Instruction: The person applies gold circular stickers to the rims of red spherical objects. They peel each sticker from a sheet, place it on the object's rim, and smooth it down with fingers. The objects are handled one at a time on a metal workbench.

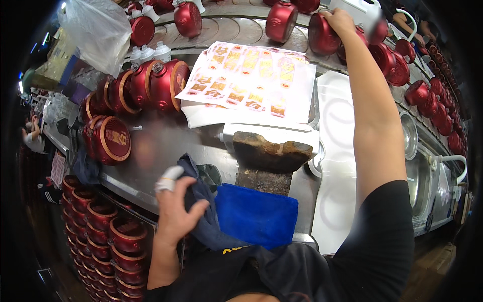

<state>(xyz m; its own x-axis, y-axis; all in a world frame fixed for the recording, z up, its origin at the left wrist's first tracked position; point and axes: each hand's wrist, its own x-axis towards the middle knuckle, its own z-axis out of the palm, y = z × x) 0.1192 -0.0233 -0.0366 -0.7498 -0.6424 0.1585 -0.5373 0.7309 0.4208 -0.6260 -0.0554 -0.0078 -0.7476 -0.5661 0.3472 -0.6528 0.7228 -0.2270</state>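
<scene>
My right hand [340, 22] reaches far out to the conveyor, its fingers wrapped over the top of a round, flat red bottle [323, 36]. The neck of that bottle is hidden under the hand. Close to my body, my left hand [177, 209] is open, thumb and fingers apart, with white coverings on some fingertips. It hovers beside a dark grey cloth [193, 189] and holds nothing. Ahead of me lies a sheet of gold and red decals [251, 75], above a dark worn block [271, 151]. A blue cloth [256, 214] hangs nearest me.
Finished-looking red bottles with gold rims [114, 138] stand on the metal table at left. Stacked red bottles [128, 236] fill the lower left. More bottles [282, 21] sit along the conveyor [226, 32]. A plastic bag [95, 30] is far left; a metal sink [420, 176] is right.
</scene>
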